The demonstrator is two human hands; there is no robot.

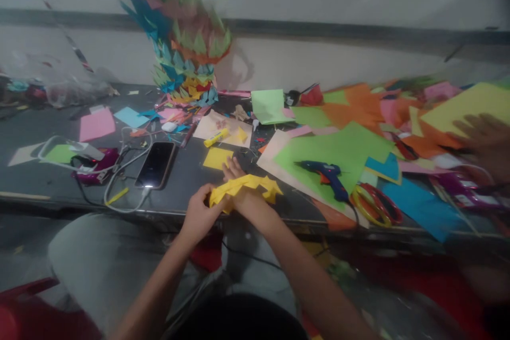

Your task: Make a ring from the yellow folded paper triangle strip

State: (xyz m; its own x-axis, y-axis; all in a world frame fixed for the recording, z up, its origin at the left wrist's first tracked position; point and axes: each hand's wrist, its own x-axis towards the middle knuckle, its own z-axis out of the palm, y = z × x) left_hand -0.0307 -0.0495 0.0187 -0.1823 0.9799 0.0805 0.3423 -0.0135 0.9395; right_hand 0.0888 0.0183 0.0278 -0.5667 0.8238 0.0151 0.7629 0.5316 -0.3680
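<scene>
A band of folded yellow paper (243, 185) with pointed edges hangs at the table's front edge, between my two hands. My left hand (204, 204) is closed on the band's left end, thumb in front. My right hand (235, 170) reaches through or behind the band, which crosses over it near the wrist. Its fingertips stick out beyond the far side, stretched and a little apart. A flat yellow paper square (218, 158) lies on the table just past those fingertips. Part of my right hand is hidden by the band.
A tall multicoloured folded-paper piece (187, 58) stands at the back. A phone (156, 164) with a cable lies left. To the right are a blue glue gun (329, 174), scissors (376, 204) and coloured sheets. Another person's blurred hand (484, 135) is far right.
</scene>
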